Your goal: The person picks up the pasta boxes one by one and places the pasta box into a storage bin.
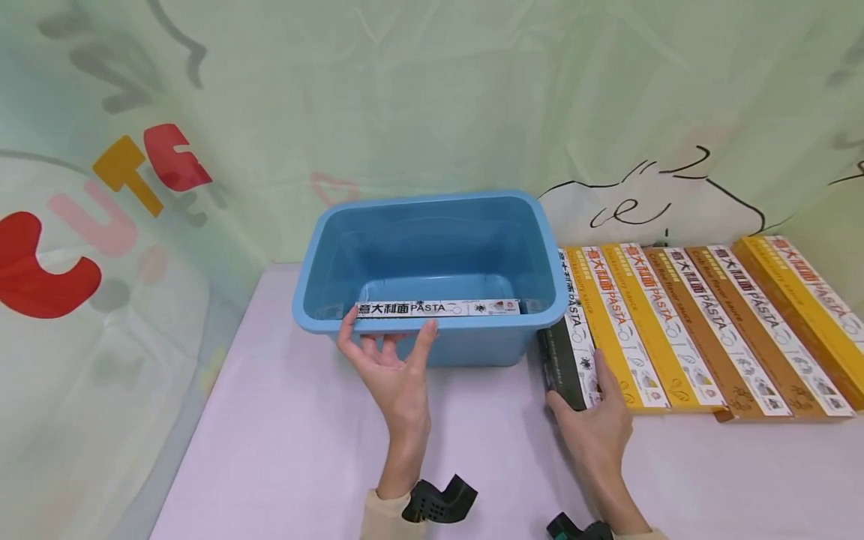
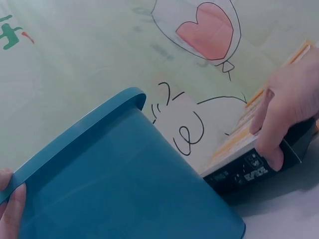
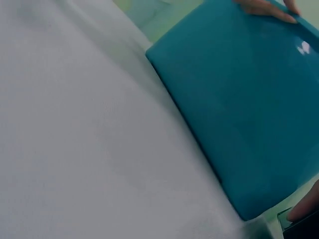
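Note:
A blue plastic bin (image 1: 466, 346) stands on the table, and a pasta box (image 1: 439, 308) with a white printed side lies inside along its front wall. My left hand (image 1: 394, 379) grips the bin's front rim, with fingers on both sides of it. To the right, my right hand (image 1: 597, 424) holds the near end of a black pasta box (image 1: 563, 367) between thumb and fingers. That box lies beside the bin, its far end partly hidden behind the bin's corner. The left wrist view shows the same right hand (image 2: 289, 107) over the box's end.
Right of the black box, several pasta boxes lie side by side: yellow ones (image 1: 610, 330), brown ones (image 1: 705, 330) and another yellow one (image 1: 810, 300) at the far right. A printed green curtain (image 1: 418, 97) hangs behind the table (image 1: 270, 450), which has a pale cover.

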Action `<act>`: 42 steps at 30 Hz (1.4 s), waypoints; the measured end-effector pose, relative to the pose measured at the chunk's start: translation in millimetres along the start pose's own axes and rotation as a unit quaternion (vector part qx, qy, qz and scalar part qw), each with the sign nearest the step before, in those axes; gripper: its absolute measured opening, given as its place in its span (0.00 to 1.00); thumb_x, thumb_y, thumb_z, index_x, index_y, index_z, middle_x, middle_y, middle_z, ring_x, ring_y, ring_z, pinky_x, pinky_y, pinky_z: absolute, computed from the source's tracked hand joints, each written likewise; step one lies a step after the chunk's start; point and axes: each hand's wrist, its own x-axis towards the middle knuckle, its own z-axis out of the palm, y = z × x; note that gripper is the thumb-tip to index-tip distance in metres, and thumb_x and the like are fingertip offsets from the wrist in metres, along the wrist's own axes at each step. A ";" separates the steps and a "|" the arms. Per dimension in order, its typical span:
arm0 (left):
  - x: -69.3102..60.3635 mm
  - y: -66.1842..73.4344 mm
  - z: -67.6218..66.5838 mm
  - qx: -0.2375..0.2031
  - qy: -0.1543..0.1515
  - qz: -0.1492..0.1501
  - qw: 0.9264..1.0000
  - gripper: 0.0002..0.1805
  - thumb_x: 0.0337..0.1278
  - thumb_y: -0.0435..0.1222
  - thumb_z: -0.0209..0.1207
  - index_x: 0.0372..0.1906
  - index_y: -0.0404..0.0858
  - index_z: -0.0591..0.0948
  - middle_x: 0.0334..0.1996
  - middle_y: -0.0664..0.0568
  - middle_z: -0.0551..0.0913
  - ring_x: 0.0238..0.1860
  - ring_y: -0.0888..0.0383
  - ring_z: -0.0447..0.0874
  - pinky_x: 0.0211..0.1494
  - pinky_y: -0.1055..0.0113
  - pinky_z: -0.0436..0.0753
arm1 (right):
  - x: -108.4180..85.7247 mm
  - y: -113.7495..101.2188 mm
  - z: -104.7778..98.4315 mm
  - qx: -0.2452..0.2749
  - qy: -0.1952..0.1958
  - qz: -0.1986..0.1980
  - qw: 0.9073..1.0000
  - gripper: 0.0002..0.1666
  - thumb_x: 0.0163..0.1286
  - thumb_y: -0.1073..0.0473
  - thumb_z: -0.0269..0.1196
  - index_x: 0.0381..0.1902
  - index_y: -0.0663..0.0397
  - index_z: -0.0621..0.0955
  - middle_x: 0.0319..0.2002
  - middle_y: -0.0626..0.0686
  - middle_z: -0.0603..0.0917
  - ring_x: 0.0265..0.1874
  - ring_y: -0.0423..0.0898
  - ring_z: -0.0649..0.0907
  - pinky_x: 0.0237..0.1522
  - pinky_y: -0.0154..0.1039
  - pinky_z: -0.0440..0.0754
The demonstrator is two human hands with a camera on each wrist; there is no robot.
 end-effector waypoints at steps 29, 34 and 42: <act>-1.3 1.3 -0.1 -0.011 -0.001 -0.003 1.000 0.51 0.51 0.19 0.71 0.75 0.39 0.54 0.68 0.43 0.72 0.58 0.39 0.77 0.53 0.60 0.89 | 14.7 -74.0 -81.9 0.050 0.024 -0.334 0.941 0.60 0.45 0.80 0.72 0.79 0.51 0.69 0.75 0.58 0.71 0.61 0.35 0.72 0.50 0.24 0.70; -1.6 0.8 -0.9 -0.006 -0.002 -0.004 1.000 0.51 0.51 0.20 0.72 0.75 0.40 0.55 0.67 0.42 0.72 0.54 0.40 0.77 0.51 0.61 0.89 | 34.2 -97.9 -77.5 0.037 -0.053 -0.406 0.912 0.60 0.48 0.80 0.71 0.80 0.49 0.67 0.77 0.56 0.69 0.66 0.36 0.71 0.54 0.21 0.70; 0.9 0.1 -1.5 -0.006 -0.002 0.000 1.000 0.51 0.51 0.20 0.72 0.75 0.40 0.55 0.65 0.42 0.73 0.52 0.31 0.73 0.49 0.63 0.89 | 71.8 -139.5 -61.2 -0.028 -0.177 -0.450 0.875 0.58 0.49 0.76 0.74 0.79 0.53 0.68 0.76 0.61 0.70 0.65 0.53 0.73 0.52 0.23 0.69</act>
